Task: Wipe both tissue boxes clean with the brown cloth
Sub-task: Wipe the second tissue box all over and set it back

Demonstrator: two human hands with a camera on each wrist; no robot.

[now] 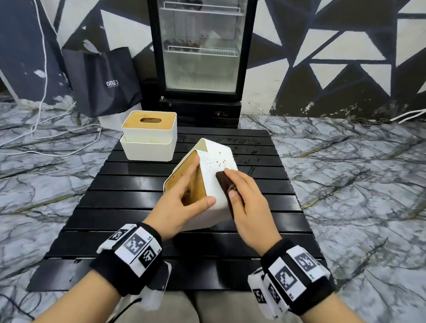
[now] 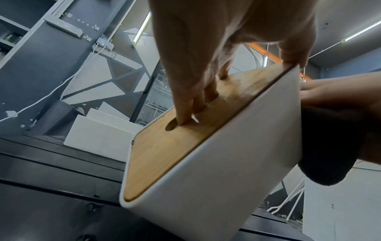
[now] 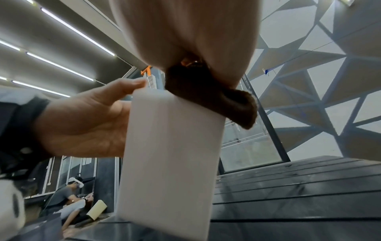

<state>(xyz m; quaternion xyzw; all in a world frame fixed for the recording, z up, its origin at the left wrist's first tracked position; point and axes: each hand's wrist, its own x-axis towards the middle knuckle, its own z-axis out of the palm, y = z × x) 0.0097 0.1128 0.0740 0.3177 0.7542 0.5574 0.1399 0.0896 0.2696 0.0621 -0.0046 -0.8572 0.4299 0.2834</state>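
Tissue boxes, two: far box [image 1: 149, 135] upright at table's [image 1: 131, 201] left rear, untouched; near box [image 1: 206, 183] tipped mid-table, rigid, light, probably slick-walled; left hand [image 1: 180, 201] clamps it, fingers in lid slot; right hand [image 1: 249, 202] presses soft brown cloth [image 1: 224, 184] on speckled wall

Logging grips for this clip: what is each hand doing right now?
Left hand: grips the tilted tissue box, fingers in its lid slot.
Right hand: holds the brown cloth against the box's side.
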